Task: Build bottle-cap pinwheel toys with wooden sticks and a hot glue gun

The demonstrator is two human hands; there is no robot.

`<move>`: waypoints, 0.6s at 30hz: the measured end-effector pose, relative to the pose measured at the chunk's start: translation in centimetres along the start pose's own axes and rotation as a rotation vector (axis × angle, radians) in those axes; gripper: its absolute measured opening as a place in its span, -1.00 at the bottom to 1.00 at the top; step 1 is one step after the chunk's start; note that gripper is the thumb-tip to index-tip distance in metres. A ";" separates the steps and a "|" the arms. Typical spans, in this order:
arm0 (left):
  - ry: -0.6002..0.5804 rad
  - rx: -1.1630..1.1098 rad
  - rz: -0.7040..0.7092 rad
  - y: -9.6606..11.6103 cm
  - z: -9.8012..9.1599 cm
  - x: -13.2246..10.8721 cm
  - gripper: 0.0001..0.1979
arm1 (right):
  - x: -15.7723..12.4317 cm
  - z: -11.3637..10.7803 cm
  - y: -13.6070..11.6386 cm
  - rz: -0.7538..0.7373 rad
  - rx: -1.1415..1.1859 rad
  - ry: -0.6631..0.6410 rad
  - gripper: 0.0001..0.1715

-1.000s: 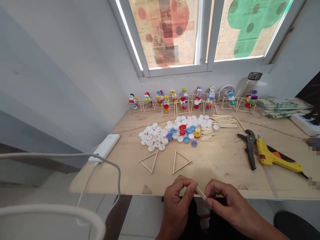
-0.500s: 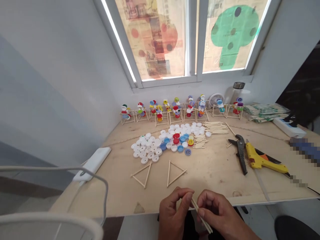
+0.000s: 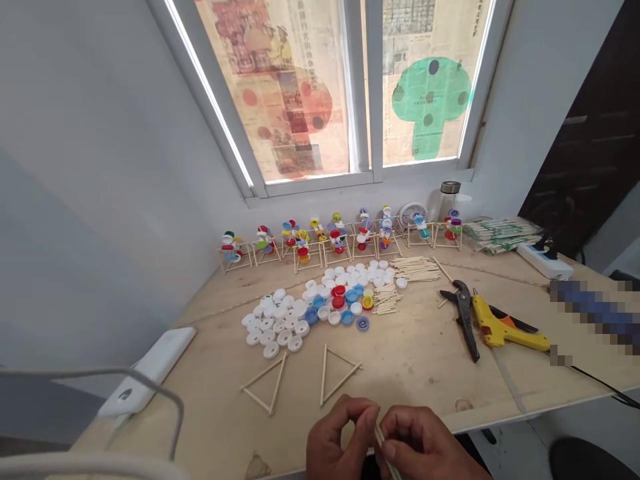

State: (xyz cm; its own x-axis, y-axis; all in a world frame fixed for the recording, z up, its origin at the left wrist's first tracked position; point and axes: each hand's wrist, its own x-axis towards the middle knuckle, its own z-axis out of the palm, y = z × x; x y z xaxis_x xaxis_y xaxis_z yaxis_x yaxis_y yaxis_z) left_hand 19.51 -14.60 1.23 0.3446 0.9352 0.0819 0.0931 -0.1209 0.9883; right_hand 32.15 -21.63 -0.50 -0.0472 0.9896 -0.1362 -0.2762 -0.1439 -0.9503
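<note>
A plywood table [image 3: 415, 380] runs beneath a window covered with printed paper [image 3: 320, 87], well beyond a person's two bare hands at its near edge. Ahead of the hands, a row of small stick-framed figures built from colourful bottle caps [image 3: 337, 240] lines the table's far side, with a small desk fan [image 3: 413, 217] and a glass bottle [image 3: 450, 197] farther to the right. Nearer the hands and up to the left, a loose spread of white, blue and red bottle caps [image 3: 300, 313] covers part of the table. Two finished stick triangles [image 3: 336, 377] lie flat just ahead of the left hand [image 3: 340, 440], one beside the other, the left one close to the caps. To the right of the right hand [image 3: 423, 447], a yellow and orange hot glue gun [image 3: 503, 331] lies just beside a pair of black-handled snips [image 3: 465, 317], while a neat pile of craft sticks [image 3: 415, 269] and a smaller heap of short sticks [image 3: 385, 300] sit straight ahead. Both hands are closed in a tight pinch, fingertips meeting around thin wooden sticks [image 3: 384, 448] held upright and tilted between them, their lower ends running out of view past the table's edge
</note>
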 end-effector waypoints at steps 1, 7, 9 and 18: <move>-0.009 0.001 -0.005 -0.1 0.0 0.0 -0.65 | 0.0 0.0 0.1 0.000 -0.005 -0.008 -0.53; 0.007 -0.078 -0.076 -0.8 0.0 -0.6 -0.63 | -0.1 0.1 -0.8 -0.044 -0.076 0.075 -0.54; 0.019 -0.103 -0.088 -0.9 0.1 -1.1 -0.62 | -0.2 0.2 -1.4 -0.110 -0.140 0.155 -0.59; -0.187 -0.112 -0.147 0.6 0.3 -2.8 -0.74 | -0.5 0.9 -1.6 -0.253 -0.191 0.299 -0.76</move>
State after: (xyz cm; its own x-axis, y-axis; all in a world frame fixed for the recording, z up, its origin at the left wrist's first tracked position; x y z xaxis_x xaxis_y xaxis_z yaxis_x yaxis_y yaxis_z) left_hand 18.91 -17.43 1.58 0.5029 0.8608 -0.0784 0.0541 0.0592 0.9968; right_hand 31.75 -21.89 1.30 0.2872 0.9560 0.0594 -0.0594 0.0797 -0.9950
